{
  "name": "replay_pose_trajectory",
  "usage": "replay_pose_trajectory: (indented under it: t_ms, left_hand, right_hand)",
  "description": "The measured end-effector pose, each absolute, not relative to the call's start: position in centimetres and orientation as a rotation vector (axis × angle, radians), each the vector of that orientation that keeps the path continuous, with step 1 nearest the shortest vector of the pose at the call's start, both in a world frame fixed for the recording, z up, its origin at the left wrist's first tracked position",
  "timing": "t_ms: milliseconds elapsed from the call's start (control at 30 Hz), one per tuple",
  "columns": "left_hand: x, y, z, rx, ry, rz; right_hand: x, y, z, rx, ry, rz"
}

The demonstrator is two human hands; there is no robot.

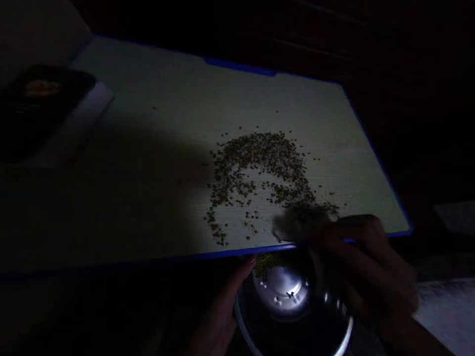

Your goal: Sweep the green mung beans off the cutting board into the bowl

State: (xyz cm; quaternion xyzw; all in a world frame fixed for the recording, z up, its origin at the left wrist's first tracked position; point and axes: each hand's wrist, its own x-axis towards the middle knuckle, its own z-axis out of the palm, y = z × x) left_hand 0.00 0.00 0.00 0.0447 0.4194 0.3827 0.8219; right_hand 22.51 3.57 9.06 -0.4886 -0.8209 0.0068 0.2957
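Item: small greenish grains, a loose heap with a bare patch inside it, spread on a pale board with a blue rim; the heap lies toward the board's near right part, with strays trailing down to the near edge. Item: steel bowl, round and shiny, held just below and against the board's near edge, directly under the spot where the grains reach it, so that anything pushed off the rim would land inside; a small clump of grains already lies at its far inner wall. Item: left hand, cupped around the bowl's left rim with a fingertip up at the board's edge, steadying the bowl in that position. Item: right hand, blurred, fingers flat and close together, resting on the board's near edge over the nearest grains, palm turned as if sweeping toward the bowl; it grips nothing that can be made out. Item: dark flat object on a pale sheet at the far left, well apart from the grains. Lighting: dim, with only the right part of the board lit.
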Motion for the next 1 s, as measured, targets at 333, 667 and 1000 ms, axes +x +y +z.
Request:
replay_pose_trajectory:
  t_ms: [333,667,1000]
  left_hand:
    - [-1.0,-0.1,-0.1,0.130,0.924,0.830]
    - [-1.1,0.3,0.1,0.071,0.971,0.820]
    - [-4.1,-1.1,-0.7,0.212,0.956,0.864]
  right_hand:
    - [22.7,3.5,9.0,-1.242,-2.167,0.096]
    - [21.0,4.2,9.3,-1.234,-2.110,0.142]
    - [19.8,4.7,9.9,-1.204,-2.210,0.166]
